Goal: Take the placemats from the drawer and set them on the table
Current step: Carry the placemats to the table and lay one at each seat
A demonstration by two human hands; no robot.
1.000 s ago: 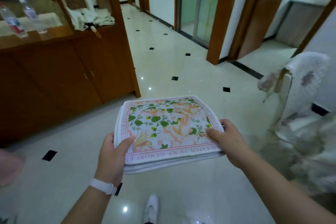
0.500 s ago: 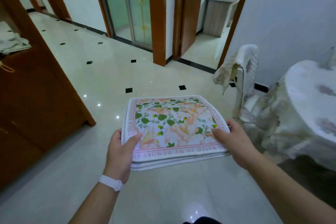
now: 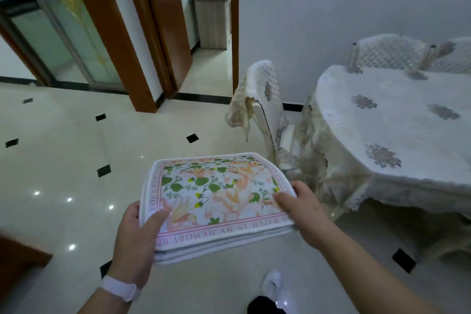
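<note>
A flat stack of floral placemats point(image 3: 216, 196), white with green leaves, peach flowers and pink lettering round the border, is held level in front of me above the floor. My left hand point(image 3: 135, 239) grips its near left corner, thumb on top. My right hand point(image 3: 300, 209) grips the near right edge, thumb on top. The table point(image 3: 397, 120), covered with a white embroidered cloth, stands to the right, beyond the stack.
A chair point(image 3: 262, 99) draped in a quilted cover stands against the table's left side, just past the placemats. Two more covered chairs point(image 3: 390, 52) are behind the table. Wooden door frames point(image 3: 114, 33) and an open doorway lie ahead left. Glossy tiled floor point(image 3: 76, 166) spreads around.
The view has swung right: the wooden cabinet has left the frame and the table now fills the right side, closer. Both hands keep the same grip on the stack.
</note>
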